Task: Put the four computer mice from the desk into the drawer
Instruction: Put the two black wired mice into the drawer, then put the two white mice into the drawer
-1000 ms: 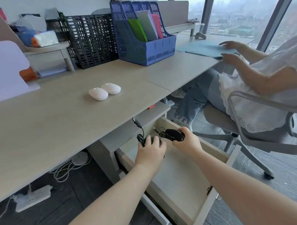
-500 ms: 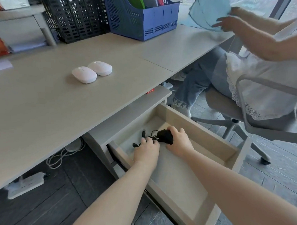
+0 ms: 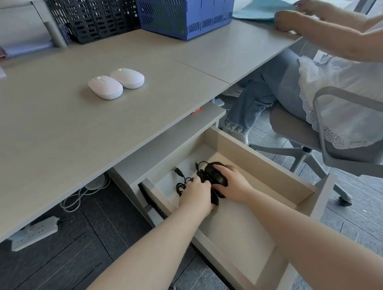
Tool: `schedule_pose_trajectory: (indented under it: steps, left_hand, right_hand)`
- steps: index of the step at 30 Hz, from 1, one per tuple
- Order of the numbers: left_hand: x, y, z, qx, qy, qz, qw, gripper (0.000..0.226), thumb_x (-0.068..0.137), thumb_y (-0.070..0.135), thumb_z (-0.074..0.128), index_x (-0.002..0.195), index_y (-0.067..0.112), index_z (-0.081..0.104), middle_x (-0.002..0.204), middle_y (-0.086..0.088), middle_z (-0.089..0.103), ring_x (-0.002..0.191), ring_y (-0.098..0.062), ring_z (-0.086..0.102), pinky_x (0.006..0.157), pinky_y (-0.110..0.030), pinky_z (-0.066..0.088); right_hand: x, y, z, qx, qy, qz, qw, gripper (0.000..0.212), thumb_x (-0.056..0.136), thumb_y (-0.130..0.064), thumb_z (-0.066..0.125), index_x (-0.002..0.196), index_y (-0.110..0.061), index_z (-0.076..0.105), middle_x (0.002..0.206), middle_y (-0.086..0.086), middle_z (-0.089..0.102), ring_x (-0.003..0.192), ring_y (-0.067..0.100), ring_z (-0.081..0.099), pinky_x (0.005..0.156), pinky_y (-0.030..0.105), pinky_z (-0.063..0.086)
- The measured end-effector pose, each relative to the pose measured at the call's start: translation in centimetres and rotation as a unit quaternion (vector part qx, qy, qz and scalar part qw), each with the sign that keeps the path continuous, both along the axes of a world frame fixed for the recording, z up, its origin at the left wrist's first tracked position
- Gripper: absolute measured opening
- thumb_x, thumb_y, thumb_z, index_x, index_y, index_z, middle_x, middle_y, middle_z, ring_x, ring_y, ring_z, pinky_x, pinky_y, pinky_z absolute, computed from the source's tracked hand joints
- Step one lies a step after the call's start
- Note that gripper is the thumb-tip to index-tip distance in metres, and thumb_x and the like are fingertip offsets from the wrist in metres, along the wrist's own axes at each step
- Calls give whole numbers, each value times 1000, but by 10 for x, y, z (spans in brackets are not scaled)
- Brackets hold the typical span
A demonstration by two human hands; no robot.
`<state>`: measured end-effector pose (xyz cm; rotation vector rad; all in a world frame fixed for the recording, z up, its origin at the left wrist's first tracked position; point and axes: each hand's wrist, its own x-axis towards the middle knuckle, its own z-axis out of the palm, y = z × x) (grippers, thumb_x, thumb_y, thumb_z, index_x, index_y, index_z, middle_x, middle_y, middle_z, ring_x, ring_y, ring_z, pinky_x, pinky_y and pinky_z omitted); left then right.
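Two white wireless mice lie side by side on the grey desk. Below the desk edge, the drawer stands pulled out. Inside it, my right hand grips a black wired mouse resting near the drawer floor. My left hand covers a second black mouse, mostly hidden under my fingers. Their tangled black cables and USB plugs lie on the drawer floor to the left of my hands.
A blue file holder and black mesh file racks stand at the back of the desk. Another person sits on an office chair to the right, close to the drawer's far side. A power strip and cables lie under the desk.
Both hands have lowered the black mice from above the drawer down onto its floor. My view has tilted down and closer. The white mice have not moved.
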<state>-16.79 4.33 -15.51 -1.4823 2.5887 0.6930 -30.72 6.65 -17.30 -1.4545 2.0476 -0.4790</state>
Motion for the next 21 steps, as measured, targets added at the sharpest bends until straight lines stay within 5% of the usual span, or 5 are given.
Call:
schedule_pose_trajectory:
  steps: [7, 10, 14, 17, 21]
  left_hand:
    - [-2, 1, 2, -16, -20, 18, 1000, 55, 77, 38, 71, 119, 11, 48, 128, -12, 45, 120, -31, 43, 93, -41, 44]
    - [1, 3, 8, -34, -40, 10, 999, 63, 78, 45, 68, 126, 13, 42, 130, -11, 45, 121, -32, 43, 93, -41, 44]
    - [3, -3, 41, -75, -30, -12, 997, 43, 89, 42, 55, 119, 12, 47, 123, -11, 47, 116, -31, 45, 86, -42, 45]
    - [4, -18, 90, -136, 2, -20, 990, 26, 94, 31, 47, 108, 10, 53, 115, -13, 56, 105, -34, 55, 76, -39, 43]
    - [14, -45, 151, -218, 114, 20, 969, 21, 92, 24, 45, 97, 8, 56, 104, -16, 62, 96, -37, 59, 69, -36, 40]
  right_hand:
    - [-4, -9, 3, 25, 18, 48, 998, 66, 86, -28, 64, 144, -30, 34, 157, 17, 19, 147, 28, 12, 117, 34, 18]
    - [-2, -6, 17, -6, 42, 51, 998, 57, 88, -29, 61, 141, -26, 40, 153, 13, 31, 144, 28, 24, 114, 38, 29]
    - [2, -11, 54, -117, 65, -4, 991, 26, 91, -33, 53, 103, -15, 68, 104, 4, 70, 100, 24, 61, 84, 33, 49]
    - [14, -18, 96, -193, 62, -56, 978, 40, 92, -34, 51, 70, -4, 63, 67, 9, 62, 67, 26, 55, 64, 34, 46]
    - [39, -39, 140, -304, 61, -74, 948, 35, 91, -32, 52, 72, -5, 64, 68, 7, 64, 66, 24, 56, 64, 35, 47]
